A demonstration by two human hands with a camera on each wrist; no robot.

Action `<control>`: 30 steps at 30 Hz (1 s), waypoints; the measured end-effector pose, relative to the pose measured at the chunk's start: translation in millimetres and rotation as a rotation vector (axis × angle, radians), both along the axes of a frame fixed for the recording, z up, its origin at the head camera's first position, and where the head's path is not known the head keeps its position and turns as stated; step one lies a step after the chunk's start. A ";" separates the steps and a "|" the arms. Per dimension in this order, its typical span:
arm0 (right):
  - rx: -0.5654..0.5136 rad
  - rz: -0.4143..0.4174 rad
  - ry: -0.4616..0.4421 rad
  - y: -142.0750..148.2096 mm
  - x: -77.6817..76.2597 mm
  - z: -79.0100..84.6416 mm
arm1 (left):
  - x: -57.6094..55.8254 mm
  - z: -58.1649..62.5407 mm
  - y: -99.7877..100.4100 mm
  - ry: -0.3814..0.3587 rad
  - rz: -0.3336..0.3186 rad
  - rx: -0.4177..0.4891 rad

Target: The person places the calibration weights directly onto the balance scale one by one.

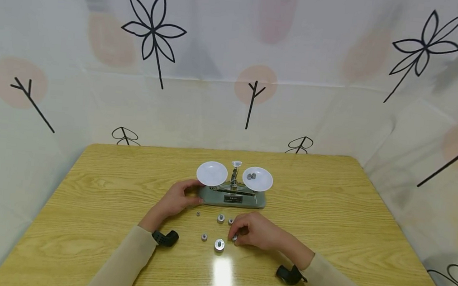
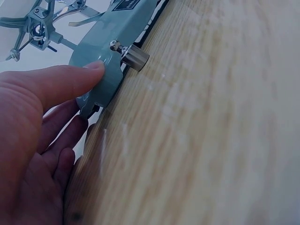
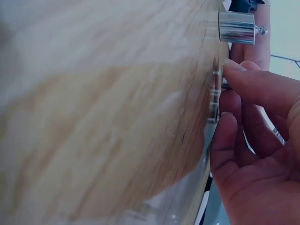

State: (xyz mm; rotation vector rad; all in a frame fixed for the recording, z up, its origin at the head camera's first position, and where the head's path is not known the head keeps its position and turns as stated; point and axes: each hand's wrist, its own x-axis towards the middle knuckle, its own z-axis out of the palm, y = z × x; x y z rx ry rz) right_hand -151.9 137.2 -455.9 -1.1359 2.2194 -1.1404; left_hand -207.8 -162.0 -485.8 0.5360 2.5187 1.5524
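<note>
A grey-green balance scale with two white pans stands toward the back of the table. My left hand holds the left end of its base, the thumb on the front and the other fingers behind. My right hand pinches a small metal weight at the tabletop, mostly covered by the fingertips in the right wrist view. Two small weights sit in the right pan; the left pan holds nothing.
Several more metal weights stand in front of the scale: a large one, a medium one, smaller ones and a tiny one. A patterned cloth hangs behind the wooden table.
</note>
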 end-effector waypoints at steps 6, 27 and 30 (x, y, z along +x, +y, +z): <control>0.018 -0.020 0.004 0.1 -1.4 2.0 | 0.2 0.6 0.0 -0.001 0.000 -0.004; -0.004 -0.071 0.045 3.4 -0.1 14.8 | 3.3 4.4 -0.2 -0.005 -0.002 -0.010; -0.007 -0.076 0.047 5.8 -0.9 18.4 | 3.9 4.8 0.1 -0.007 -0.004 -0.013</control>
